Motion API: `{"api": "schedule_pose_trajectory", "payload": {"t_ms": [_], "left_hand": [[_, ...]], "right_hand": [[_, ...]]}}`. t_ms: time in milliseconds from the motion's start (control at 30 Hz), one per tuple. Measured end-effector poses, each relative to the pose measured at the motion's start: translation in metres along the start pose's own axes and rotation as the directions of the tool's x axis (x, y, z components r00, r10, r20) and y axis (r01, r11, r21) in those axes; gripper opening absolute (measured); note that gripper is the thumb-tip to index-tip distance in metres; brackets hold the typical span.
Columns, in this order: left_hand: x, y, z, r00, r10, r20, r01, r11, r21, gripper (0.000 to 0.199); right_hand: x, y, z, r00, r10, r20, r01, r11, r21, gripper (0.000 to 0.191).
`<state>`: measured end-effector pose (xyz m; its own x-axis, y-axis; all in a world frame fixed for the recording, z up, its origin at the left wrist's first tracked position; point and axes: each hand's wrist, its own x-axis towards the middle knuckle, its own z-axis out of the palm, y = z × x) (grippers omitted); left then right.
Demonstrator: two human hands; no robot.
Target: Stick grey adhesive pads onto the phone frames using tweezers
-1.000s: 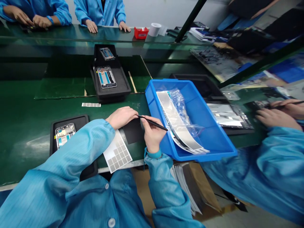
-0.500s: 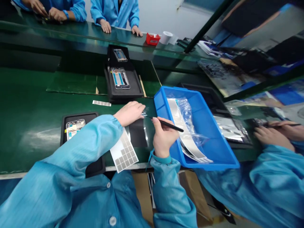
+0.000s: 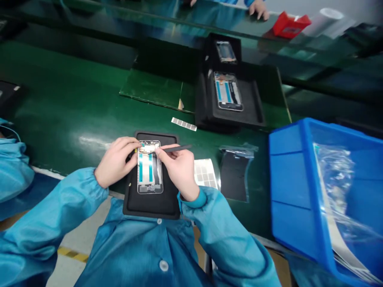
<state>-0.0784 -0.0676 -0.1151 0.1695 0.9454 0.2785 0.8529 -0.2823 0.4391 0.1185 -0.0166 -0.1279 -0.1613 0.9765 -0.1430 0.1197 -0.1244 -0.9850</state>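
Note:
An opened phone [image 3: 146, 173], its inner parts showing with two teal strips, lies in a black foam tray [image 3: 171, 199] at the table's front edge. My left hand [image 3: 116, 161] has its thumb and fingers curled against the phone's upper left edge. Slim black tweezers [image 3: 178, 148] are pinched in my right hand [image 3: 182, 169], over the phone's upper right part. My fingers cover the tweezers' tip, and whether it bears anything is too small to tell. Beside my right hand lies a white sheet of grey square stickers [image 3: 206, 173], partly hidden by the sleeve.
A dark film in a clear bag [image 3: 235, 175] lies between the sheet and a blue bin [image 3: 289, 179] holding plastic wrap and strips. A short sticker strip [image 3: 184, 124] lies behind the tray. Further back, stacked black trays [image 3: 251, 107] bear opened phones. Another person's sleeve [image 3: 13, 167] is at left.
My view has swung left. Both hands have moved from the bagged dark film to the opened phone. The tweezers are still in my right hand. The front tray now shows fully.

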Motion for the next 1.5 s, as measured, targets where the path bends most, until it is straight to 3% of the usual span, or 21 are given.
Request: {"api": "schedule_pose_trajectory", "payload": {"t_ms": [100, 233, 1500], "left_hand": [[-0.017, -0.005, 0.019, 1.0, -0.006, -0.024, 0.005, 1.0, -0.028, 0.03], [-0.021, -0.008, 0.028, 1.0, 0.016, -0.004, -0.016, 1.0, -0.019, 0.034], [-0.02, -0.007, 0.027, 1.0, 0.02, 0.022, -0.02, 1.0, 0.008, 0.034]], "right_hand": [[0.009, 0.007, 0.01, 0.999, -0.043, -0.011, 0.042, 0.995, -0.092, 0.02], [0.009, 0.01, 0.015, 0.998, -0.062, -0.025, 0.058, 0.99, -0.129, 0.018], [0.005, 0.011, 0.017, 0.994, -0.108, -0.03, 0.099, 0.97, -0.224, 0.018]]}}
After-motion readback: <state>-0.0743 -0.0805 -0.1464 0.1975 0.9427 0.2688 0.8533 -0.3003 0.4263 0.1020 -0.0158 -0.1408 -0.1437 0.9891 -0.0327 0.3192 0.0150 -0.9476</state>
